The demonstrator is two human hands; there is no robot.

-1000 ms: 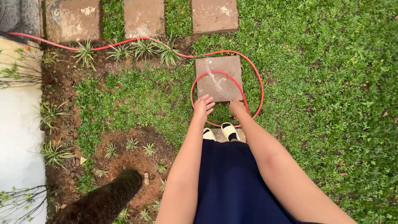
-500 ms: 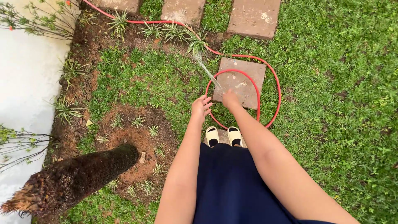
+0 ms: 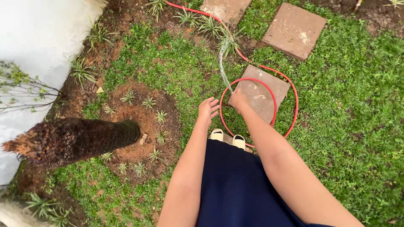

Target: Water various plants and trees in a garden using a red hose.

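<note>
Near the centre of the frame the right hand [image 3: 238, 101] was closed around the end of a red hose [image 3: 294, 101], though the nozzle itself was hidden, so the grip seemed a full fist. A thin water jet [image 3: 221, 63] ran from it toward the upper middle, reaching the spiky plants [image 3: 227, 42]. The hose looped over a paving slab [image 3: 263, 94] right of centre. The left hand [image 3: 208, 108] hovered just beside, fingers spread, holding nothing.
</note>
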